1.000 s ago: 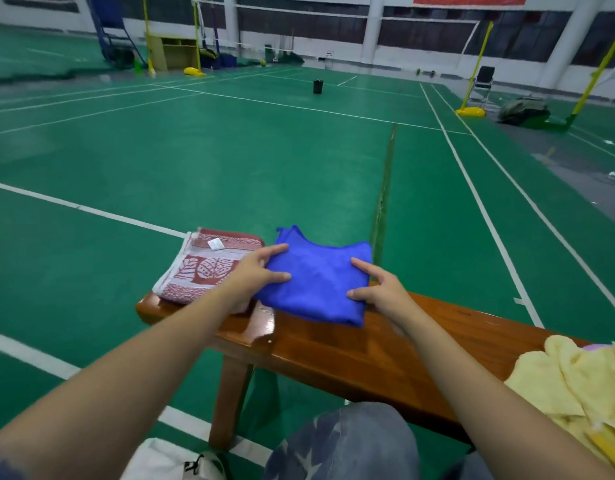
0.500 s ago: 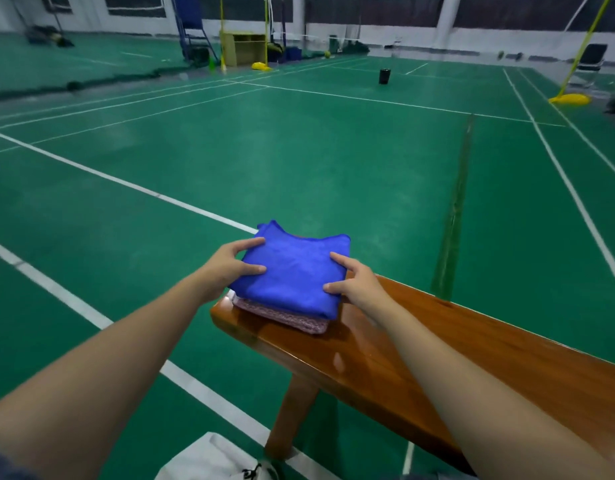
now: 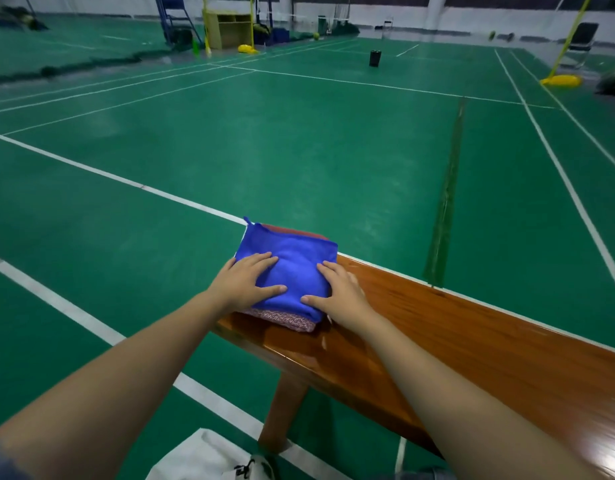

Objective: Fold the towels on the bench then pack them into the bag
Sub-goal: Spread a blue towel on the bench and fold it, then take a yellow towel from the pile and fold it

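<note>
At frame centre, the blue towel (image 3: 292,252) is being pressed onto the red patterned towel (image 3: 288,320) by the left hand (image 3: 242,285) and right hand (image 3: 344,296), fingers flat.

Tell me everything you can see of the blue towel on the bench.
The blue folded towel looks soft, with a small loop at its far left corner. It lies flat on top of a red-and-white patterned towel at the left end of the brown wooden bench. The left hand and the right hand press on its near half with flat fingers.
</note>
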A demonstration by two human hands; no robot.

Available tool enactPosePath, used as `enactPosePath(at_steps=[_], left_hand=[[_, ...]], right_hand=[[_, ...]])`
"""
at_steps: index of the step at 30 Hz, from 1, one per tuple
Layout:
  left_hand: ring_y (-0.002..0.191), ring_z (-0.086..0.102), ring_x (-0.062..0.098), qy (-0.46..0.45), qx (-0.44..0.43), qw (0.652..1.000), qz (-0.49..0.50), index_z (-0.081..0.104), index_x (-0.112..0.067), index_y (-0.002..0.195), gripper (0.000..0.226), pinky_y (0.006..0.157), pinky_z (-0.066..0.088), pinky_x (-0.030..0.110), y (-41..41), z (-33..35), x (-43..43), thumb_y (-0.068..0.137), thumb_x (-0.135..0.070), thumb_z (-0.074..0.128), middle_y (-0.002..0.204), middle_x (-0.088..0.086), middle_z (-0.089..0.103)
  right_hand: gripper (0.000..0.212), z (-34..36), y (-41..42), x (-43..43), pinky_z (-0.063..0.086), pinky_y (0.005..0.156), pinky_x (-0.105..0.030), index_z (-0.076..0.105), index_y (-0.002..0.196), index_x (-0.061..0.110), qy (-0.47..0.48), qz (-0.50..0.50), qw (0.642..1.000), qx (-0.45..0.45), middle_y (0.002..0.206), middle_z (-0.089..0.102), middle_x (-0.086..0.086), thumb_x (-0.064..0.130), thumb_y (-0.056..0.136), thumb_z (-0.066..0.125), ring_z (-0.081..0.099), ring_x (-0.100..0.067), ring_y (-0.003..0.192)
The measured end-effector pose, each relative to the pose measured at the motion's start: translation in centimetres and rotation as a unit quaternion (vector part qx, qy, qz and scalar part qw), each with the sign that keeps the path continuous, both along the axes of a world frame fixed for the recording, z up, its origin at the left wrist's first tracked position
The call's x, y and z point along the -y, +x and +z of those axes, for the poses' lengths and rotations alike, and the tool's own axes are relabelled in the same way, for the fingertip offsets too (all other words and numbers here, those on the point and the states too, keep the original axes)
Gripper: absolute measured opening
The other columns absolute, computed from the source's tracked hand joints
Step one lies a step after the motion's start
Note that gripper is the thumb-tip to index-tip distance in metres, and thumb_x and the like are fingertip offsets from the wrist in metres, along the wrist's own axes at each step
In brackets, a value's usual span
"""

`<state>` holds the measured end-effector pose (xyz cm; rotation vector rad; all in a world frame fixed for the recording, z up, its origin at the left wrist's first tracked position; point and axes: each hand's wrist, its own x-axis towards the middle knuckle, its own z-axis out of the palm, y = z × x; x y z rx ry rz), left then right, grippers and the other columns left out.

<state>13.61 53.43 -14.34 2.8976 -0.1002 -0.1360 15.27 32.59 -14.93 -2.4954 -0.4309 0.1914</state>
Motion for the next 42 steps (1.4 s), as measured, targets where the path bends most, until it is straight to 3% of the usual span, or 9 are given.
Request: enactPosePath(at_steps=[4,11,18,22,24,28,30,37,42], left_hand=[[0.144,0.014,0.013,0.006,0.041,0.999,-0.007,0.026,-0.031,0.147,0.079,0.117,0.004,0.039,-0.9,1.4,1.2,0.08,-0.071,0.038,0.156,-0.008,0.019],[0.143,0.016,0.011,-0.031,0.081,0.995,-0.044,0.027,-0.034,0.146,0.103,0.116,0.003,0.042,-2.8,4.2,8.4,0.055,-0.081,0.012,0.155,-0.01,0.021],[0.143,0.015,0.012,-0.087,0.077,0.986,-0.123,0.024,-0.035,0.147,0.102,0.116,0.003,0.041,-4.7,6.3,22.3,0.057,-0.082,0.016,0.155,-0.009,0.02],[0.144,0.015,0.012,-0.095,0.072,0.976,-0.183,0.02,-0.035,0.148,0.074,0.117,0.002,0.041,-5.9,6.2,30.2,0.084,-0.068,0.041,0.156,-0.009,0.019],[0.143,0.017,0.013,-0.114,0.071,0.969,-0.206,0.022,-0.035,0.148,0.075,0.117,0.003,0.041,-6.4,6.2,33.9,0.084,-0.068,0.043,0.155,-0.008,0.022],[0.141,0.023,0.015,-0.16,0.07,0.955,-0.238,0.026,-0.032,0.147,0.073,0.116,0.008,0.04,-7.7,6.3,40.7,0.085,-0.064,0.045,0.152,-0.006,0.028],[0.14,0.025,0.016,-0.173,0.064,0.949,-0.254,0.027,-0.03,0.147,0.066,0.115,0.01,0.04,-8.4,5.9,43.9,0.09,-0.054,0.049,0.152,-0.006,0.03],[0.138,0.027,0.015,-0.183,0.022,0.93,-0.318,0.03,-0.031,0.145,0.063,0.115,0.018,0.043,-11.5,4.0,53.5,0.09,-0.053,0.049,0.149,-0.007,0.034],[0.14,0.023,0.017,-0.189,-0.017,0.918,-0.347,0.028,-0.03,0.145,0.061,0.116,0.015,0.039,-13.4,3.7,57.8,0.091,-0.051,0.049,0.152,-0.006,0.029]], right_hand=[[0.08,0.9,-1.3,1.8,0.021,0.114,-0.038,0.028,0.147,0.023,0.013,-0.018,1.0,0.005,0.155,0.021,0.004,0.047,0.082,0.066,0.017,-0.019,0.142],[0.079,3.2,-5.4,10.4,0.021,0.114,-0.036,0.029,0.146,0.024,0.028,-0.088,0.995,0.026,0.153,0.026,0.004,0.046,0.081,0.067,0.02,-0.018,0.141],[0.079,5.5,-10.2,22.4,0.022,0.112,-0.034,0.028,0.147,0.023,0.02,-0.192,0.98,0.048,0.152,0.029,0.001,0.047,0.082,0.066,0.022,-0.018,0.141],[0.078,6.2,-13.3,29.9,0.023,0.112,-0.035,0.027,0.147,0.022,0.002,-0.252,0.966,0.06,0.151,0.032,0.0,0.046,0.083,0.066,0.024,-0.02,0.14],[0.077,6.5,-14.8,33.4,0.024,0.112,-0.036,0.027,0.147,0.023,-0.002,-0.283,0.957,0.07,0.15,0.033,0.0,0.045,0.084,0.065,0.025,-0.02,0.14],[0.074,7.0,-18.0,39.9,0.029,0.112,-0.04,0.028,0.146,0.022,0.014,-0.344,0.936,0.079,0.149,0.035,0.001,0.041,0.085,0.065,0.026,-0.02,0.139],[0.072,7.0,-19.8,43.1,0.03,0.111,-0.039,0.031,0.145,0.02,0.011,-0.37,0.925,0.089,0.147,0.038,0.0,0.038,0.085,0.066,0.03,-0.021,0.137],[0.054,5.9,-25.2,51.7,0.03,0.106,-0.033,0.043,0.138,0.012,-0.039,-0.458,0.878,0.129,0.137,0.044,-0.008,0.022,0.088,0.062,0.036,-0.024,0.129],[0.045,5.9,-26.5,55.2,0.032,0.102,-0.042,0.049,0.133,0.012,-0.142,-0.56,0.787,0.217,0.136,0.045,-0.014,0.018,0.089,0.058,0.04,-0.03,0.125]])
